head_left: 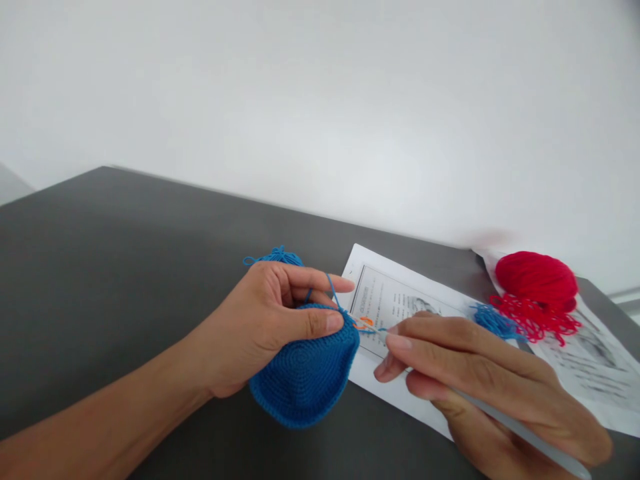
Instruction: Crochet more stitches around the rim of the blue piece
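A blue crocheted piece (305, 377), rounded and cupped, hangs from my left hand (280, 307), whose thumb presses on its upper edge. Blue yarn runs over the raised left index finger down to that edge. My right hand (480, 373) grips a crochet hook (520, 427) with a pale handle; its tip meets the piece's right upper corner. Beside the tip is a small orange marker (367, 323), with blue yarn around it. The exact loop on the hook is too small to tell.
Behind the hands, a printed sheet (385, 267) lies on the dark table (125, 267). A red yarn ball (537, 283) rests at the right on another sheet (600, 400). Loose blue yarn (495, 321) is beside it, and more blue yarn (280, 255) lies behind my left hand.
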Tool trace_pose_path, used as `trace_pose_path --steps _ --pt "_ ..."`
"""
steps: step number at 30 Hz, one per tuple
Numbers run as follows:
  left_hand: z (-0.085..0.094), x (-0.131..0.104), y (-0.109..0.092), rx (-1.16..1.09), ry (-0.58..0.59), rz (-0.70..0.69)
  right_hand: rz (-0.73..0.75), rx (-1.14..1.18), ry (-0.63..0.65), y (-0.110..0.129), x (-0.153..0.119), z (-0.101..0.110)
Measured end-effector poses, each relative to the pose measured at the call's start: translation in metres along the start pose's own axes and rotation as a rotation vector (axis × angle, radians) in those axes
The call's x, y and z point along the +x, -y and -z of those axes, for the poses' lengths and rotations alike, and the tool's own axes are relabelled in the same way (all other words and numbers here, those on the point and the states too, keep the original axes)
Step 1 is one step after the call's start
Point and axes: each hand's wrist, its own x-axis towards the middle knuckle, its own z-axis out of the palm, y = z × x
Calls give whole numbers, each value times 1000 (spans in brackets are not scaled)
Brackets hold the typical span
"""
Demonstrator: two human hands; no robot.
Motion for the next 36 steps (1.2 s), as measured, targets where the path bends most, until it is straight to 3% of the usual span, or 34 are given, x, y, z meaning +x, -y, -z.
trace_pose_path --steps 7,18,27,31,36 --pt "4 1 -2 89 35 23 -44 52 61 4 9 8" --pt "8 1 -2 207 67 38 -57 85 24 1 4 10" --pt "8 3 -6 223 97 83 111 -216 157 10 14 17" --pt "8 3 -6 237 86 115 39 -140 160 8 13 20" --pt "9 1 -7 253 91 70 -116 95 52 4 12 18"
